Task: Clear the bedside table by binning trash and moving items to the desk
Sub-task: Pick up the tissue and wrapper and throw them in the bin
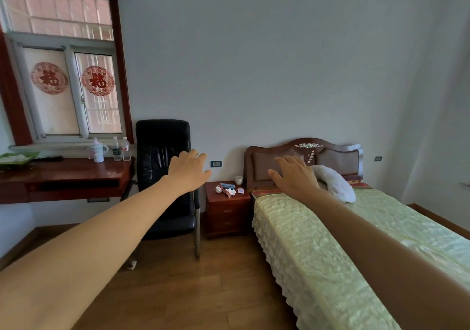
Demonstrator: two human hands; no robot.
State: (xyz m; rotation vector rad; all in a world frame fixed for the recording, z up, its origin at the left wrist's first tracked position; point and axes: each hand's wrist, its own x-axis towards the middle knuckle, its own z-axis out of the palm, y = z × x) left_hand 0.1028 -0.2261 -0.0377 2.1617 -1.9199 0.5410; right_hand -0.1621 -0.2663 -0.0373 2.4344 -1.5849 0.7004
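The red-brown bedside table point(227, 211) stands across the room between a black chair and the bed. On its top are a white cup point(238, 180), a blue flat item point(227, 185), a crumpled white tissue point(231, 191), a small white object point(218, 189) and a small pink-and-white packet point(240, 190). The dark wooden desk point(63, 174) is at the left under the window. My left hand point(189, 172) and my right hand point(296, 176) are both stretched out in front of me, fingers spread, holding nothing, well short of the table.
A black leather chair point(164, 177) stands between desk and bedside table. The bed point(356, 240) with a green cover and white pillow point(335, 183) fills the right side. The desk holds a lidded mug point(97, 150), two bottles point(121, 149) and a green tray point(17, 158). Wooden floor lies ahead.
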